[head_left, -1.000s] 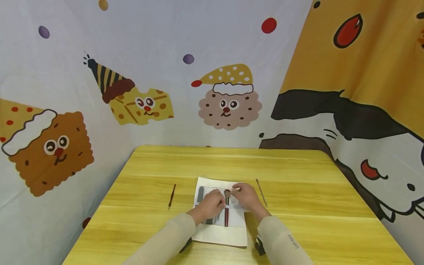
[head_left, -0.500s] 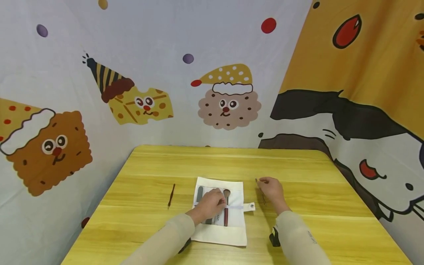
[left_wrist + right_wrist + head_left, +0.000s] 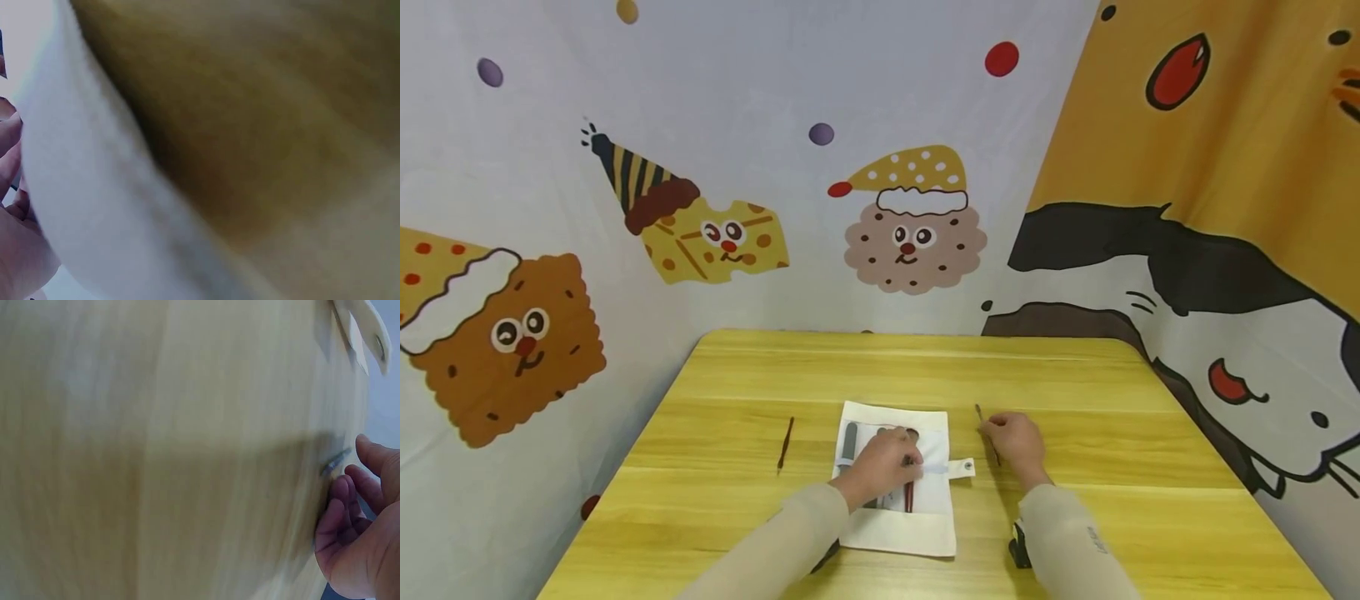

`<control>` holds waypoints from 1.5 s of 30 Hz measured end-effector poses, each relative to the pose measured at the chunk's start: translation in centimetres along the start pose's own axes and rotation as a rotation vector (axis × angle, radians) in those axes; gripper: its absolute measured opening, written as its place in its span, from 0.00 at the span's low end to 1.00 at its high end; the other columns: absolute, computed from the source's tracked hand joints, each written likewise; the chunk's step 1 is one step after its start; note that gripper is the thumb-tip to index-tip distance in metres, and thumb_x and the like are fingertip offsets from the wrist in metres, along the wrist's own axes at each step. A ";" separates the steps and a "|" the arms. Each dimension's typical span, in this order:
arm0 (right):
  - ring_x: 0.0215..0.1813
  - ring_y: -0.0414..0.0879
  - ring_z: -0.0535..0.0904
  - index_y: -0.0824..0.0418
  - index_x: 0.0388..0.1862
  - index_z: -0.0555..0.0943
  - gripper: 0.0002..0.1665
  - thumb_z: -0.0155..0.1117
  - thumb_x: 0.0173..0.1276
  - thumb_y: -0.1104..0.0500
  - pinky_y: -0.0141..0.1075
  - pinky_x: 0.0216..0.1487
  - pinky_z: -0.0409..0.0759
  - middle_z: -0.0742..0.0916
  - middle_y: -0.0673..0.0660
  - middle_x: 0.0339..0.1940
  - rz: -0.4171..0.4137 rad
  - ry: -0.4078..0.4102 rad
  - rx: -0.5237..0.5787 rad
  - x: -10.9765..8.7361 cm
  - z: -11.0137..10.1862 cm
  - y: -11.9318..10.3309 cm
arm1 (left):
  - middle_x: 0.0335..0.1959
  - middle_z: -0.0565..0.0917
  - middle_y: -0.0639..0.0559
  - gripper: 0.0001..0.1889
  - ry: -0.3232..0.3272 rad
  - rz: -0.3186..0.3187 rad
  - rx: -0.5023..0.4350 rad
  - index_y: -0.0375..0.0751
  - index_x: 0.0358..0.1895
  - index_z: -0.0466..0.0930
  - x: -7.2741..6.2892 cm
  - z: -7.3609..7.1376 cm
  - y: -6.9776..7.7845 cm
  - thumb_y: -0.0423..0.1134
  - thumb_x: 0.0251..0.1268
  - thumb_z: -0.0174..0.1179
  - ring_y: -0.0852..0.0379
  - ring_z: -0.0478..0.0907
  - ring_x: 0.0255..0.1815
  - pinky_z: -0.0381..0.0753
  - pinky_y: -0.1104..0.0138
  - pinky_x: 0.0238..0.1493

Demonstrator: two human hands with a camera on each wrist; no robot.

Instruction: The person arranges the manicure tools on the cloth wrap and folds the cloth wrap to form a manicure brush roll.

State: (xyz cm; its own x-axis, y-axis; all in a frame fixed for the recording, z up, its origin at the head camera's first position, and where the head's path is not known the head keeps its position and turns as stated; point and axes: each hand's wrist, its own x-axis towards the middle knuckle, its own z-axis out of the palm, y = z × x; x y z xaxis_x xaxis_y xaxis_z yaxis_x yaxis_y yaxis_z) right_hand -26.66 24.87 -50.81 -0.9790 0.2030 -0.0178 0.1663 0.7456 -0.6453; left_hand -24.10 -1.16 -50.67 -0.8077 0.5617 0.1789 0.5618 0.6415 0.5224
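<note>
Right grip [image 3: 1017, 442]: fingers bent at the thin tool [image 3: 978, 411]; cannot tell whether they pinch it.
Left grip [image 3: 883, 462]: fingers curled over the pouch [image 3: 917, 533]; their hold cannot be told.
thin tool: beyond the pouch's right edge, near its snap tab [image 3: 962, 468].
pouch: open, midway between the bench [image 3: 1060, 375]'s side edges.
Brush [image 3: 909, 497]: partly under the left hand.
Brown tool [image 3: 786, 446]: beyond the pouch's left edge.

Matt pouch [image 3: 898, 532], glossy wood-grain table [image 3: 1120, 433]
</note>
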 end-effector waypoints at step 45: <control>0.31 0.47 0.82 0.68 0.52 0.84 0.17 0.58 0.71 0.59 0.39 0.32 0.79 0.88 0.62 0.39 0.002 0.045 0.361 0.4 1.1 -3.8 | 0.32 0.76 0.60 0.03 0.003 -0.094 -0.014 0.47 0.28 0.88 0.7 0.8 0.1 0.35 0.59 0.68 0.65 0.71 0.35 0.75 0.68 0.39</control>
State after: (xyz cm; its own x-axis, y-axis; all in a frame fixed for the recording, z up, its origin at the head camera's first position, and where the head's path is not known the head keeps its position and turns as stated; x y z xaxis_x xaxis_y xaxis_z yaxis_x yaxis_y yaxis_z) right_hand -27.77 21.40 -49.14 -0.9712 0.2380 0.0090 0.1081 0.4743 -0.8737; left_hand -24.46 -0.24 -51.16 -0.8574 0.4978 0.1310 0.4809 0.6840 0.5485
